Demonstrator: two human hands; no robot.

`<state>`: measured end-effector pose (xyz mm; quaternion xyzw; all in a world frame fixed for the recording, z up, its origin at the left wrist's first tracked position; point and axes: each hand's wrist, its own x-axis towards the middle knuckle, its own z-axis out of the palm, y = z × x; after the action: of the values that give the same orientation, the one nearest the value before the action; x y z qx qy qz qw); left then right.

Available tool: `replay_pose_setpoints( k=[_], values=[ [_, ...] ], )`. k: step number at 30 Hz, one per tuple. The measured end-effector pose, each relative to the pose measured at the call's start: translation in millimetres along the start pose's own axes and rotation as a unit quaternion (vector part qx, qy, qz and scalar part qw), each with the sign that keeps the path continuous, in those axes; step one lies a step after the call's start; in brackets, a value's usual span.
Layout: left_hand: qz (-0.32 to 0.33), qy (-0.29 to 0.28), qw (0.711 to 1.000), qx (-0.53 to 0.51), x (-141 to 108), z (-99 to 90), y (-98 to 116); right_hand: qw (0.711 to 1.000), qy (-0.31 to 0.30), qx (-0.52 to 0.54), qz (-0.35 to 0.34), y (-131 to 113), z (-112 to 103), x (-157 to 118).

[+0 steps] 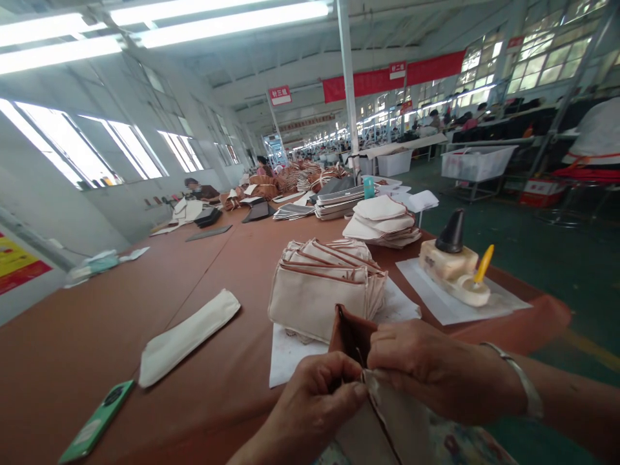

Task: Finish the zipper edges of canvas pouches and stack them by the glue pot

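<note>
A cream fabric piece with a brown inner face [351, 332] is held up at the table's front edge, its seam running down between my hands. My left hand [322, 394] pinches the seam between thumb and forefinger. Close beside it on the right, my right hand [431, 365] has its fingers closed on the piece's upper edge. Its lower part hangs over my lap. Just beyond the hands, a stack of cream pieces with brown edging [320, 290] rests on white paper [285, 355].
On the brown table [194, 349] lie a cream strip [188, 339] and a green phone [99, 420]. At right, a glue holder [448, 261] bears a yellow-handled tool [484, 263]. More cream pieces [380, 223] are piled behind. A person [201, 189] sits at the far left.
</note>
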<state>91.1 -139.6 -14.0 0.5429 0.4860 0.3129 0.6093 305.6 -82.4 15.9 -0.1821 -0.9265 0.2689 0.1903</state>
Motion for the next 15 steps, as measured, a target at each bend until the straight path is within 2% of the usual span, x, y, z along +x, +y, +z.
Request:
replay_pose_setpoints(
  k=[2, 5, 9, 15],
  values=[
    [-0.004, -0.018, 1.0, -0.026, 1.7, -0.5, -1.1, 0.995, -0.014, 0.084, 0.05, 3.4, 3.8, -0.4],
    [-0.02, -0.02, 0.998, -0.059, 4.5, 0.7, -1.9, 0.979, -0.001, 0.179, 0.098, 11.5, 14.5, -3.0],
    [-0.033, -0.005, 0.998, -0.059, 7.5, 4.7, -2.2, 0.961, 0.024, 0.26, 0.095, 19.2, 24.4, -6.7],
    [-0.008, 0.051, 0.997, 0.061, 11.2, 11.8, -2.6, 0.955, 0.039, 0.28, 0.092, 19.4, 20.4, -4.3]
  ],
)
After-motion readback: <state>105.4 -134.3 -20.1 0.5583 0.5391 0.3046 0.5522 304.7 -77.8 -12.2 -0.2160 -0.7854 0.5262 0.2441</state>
